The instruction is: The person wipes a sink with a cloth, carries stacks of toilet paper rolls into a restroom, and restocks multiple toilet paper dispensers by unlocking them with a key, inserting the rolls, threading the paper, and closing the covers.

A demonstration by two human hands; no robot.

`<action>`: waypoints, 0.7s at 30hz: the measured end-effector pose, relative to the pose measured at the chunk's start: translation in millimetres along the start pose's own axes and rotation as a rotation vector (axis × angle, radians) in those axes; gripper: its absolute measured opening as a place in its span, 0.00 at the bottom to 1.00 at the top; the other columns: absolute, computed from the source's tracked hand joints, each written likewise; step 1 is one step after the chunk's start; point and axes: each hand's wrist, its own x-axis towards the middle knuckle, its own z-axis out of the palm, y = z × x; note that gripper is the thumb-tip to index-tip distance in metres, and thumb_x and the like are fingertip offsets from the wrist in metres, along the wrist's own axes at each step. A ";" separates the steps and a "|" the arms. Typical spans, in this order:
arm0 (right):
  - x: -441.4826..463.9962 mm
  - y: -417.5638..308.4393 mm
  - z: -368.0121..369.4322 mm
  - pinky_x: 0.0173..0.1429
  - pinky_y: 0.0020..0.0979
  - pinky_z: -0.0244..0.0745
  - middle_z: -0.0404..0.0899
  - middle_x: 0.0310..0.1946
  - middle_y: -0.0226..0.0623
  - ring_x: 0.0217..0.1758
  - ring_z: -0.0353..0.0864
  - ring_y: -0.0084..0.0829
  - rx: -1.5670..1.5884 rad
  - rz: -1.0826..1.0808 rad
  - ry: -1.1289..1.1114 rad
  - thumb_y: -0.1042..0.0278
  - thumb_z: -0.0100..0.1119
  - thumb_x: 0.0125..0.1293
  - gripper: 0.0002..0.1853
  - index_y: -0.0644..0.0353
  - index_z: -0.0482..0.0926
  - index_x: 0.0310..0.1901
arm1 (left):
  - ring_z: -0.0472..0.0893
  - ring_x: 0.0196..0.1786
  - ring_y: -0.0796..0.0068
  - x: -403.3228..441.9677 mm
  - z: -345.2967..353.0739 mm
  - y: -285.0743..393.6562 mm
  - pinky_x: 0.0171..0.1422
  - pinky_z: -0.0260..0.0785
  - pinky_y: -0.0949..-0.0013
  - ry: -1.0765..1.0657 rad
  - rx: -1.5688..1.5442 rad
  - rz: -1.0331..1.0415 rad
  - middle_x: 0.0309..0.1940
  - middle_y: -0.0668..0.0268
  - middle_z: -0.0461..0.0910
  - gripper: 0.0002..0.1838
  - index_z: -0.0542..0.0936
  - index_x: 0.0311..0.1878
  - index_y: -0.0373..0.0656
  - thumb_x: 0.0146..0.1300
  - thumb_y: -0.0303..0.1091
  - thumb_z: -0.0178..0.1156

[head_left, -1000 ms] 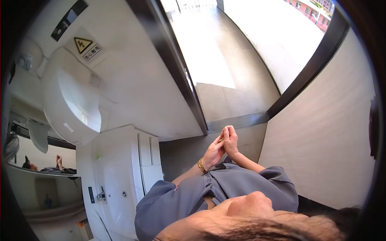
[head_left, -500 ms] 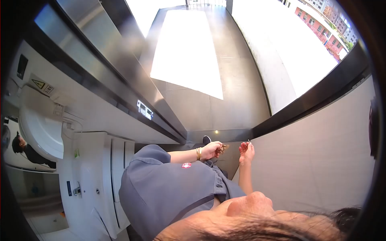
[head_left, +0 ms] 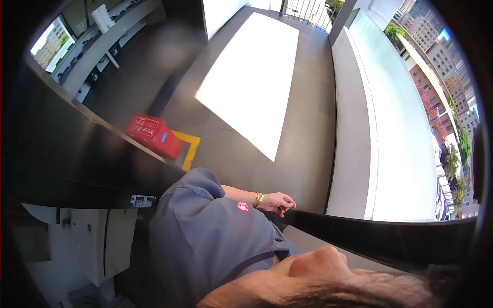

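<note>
My left hand (head_left: 278, 203), with gold bracelets (head_left: 259, 199) at the wrist, is held in front of my body beside the grey shirt (head_left: 221, 231). Its fingers curl together in a closed grip. Whatever lies inside them, if anything, is too small or hidden to name. Below and to the right of this hand runs a dark door-frame edge (head_left: 339, 220). My right hand does not show.
A red box (head_left: 154, 134) with white print stands on the floor at left, beside yellow floor tape (head_left: 191, 149). A low wall with a glass panel (head_left: 387, 118) lines the right. Sunlight falls across the grey floor (head_left: 308, 128). A counter (head_left: 102, 43) stands upper left.
The view has moved forward through the doorway, bringing the red box and counter into sight. My right hand has left view. The brownish thing seen in my left hand no longer shows.
</note>
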 end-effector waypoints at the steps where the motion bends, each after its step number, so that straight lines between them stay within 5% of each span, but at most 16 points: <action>1: 12.7 -23.8 5.9 0.38 0.39 0.75 0.81 0.30 0.37 0.33 0.81 0.33 -0.055 -0.013 -0.013 0.62 0.45 0.68 0.11 0.57 0.77 0.37 | 0.72 0.22 0.80 8.5 -8.0 16.7 0.29 0.71 0.72 0.062 0.020 0.020 0.21 0.71 0.71 0.15 0.73 0.35 0.45 0.62 0.46 0.62; 3: 40.6 -72.5 20.4 0.36 0.39 0.75 0.81 0.29 0.38 0.32 0.81 0.33 -0.176 -0.040 -0.044 0.63 0.45 0.68 0.11 0.58 0.76 0.38 | 0.64 0.17 0.81 15.0 -20.3 56.2 0.22 0.59 0.75 0.197 0.083 0.048 0.15 0.73 0.64 0.27 0.64 0.19 0.50 0.59 0.60 0.61; 10: 184.1 -283.8 103.5 0.30 0.38 0.76 0.80 0.27 0.39 0.27 0.81 0.33 -0.653 -0.283 -0.246 0.66 0.44 0.67 0.11 0.61 0.76 0.40 | 0.51 0.10 0.81 37.3 -131.2 157.1 0.15 0.44 0.74 0.750 -0.267 0.330 0.09 0.76 0.53 0.33 0.54 0.13 0.53 0.67 0.63 0.46; 12: 226.5 -363.4 152.0 0.28 0.38 0.76 0.80 0.26 0.39 0.26 0.81 0.33 -0.699 -0.373 -0.296 0.67 0.44 0.67 0.11 0.62 0.76 0.41 | 0.51 0.10 0.81 33.6 -144.6 179.5 0.14 0.43 0.74 0.776 -0.434 0.447 0.09 0.77 0.51 0.31 0.57 0.15 0.52 0.69 0.62 0.42; 17: 117.9 -598.0 313.4 0.25 0.34 0.69 0.80 0.25 0.36 0.25 0.78 0.30 -0.823 -0.432 -0.203 0.67 0.44 0.66 0.09 0.59 0.75 0.39 | 0.51 0.09 0.82 25.1 -169.4 218.6 0.13 0.41 0.75 0.724 -0.681 0.728 0.10 0.77 0.52 0.24 0.67 0.27 0.48 0.73 0.55 0.39; 21: 98.0 -673.7 441.5 0.24 0.33 0.67 0.78 0.22 0.34 0.23 0.77 0.28 -0.837 -0.666 -0.254 0.69 0.45 0.65 0.08 0.58 0.75 0.37 | 0.60 0.13 0.81 56.4 -308.0 202.5 0.15 0.49 0.72 0.849 -0.653 0.953 0.14 0.76 0.60 0.13 0.73 0.45 0.44 0.71 0.44 0.48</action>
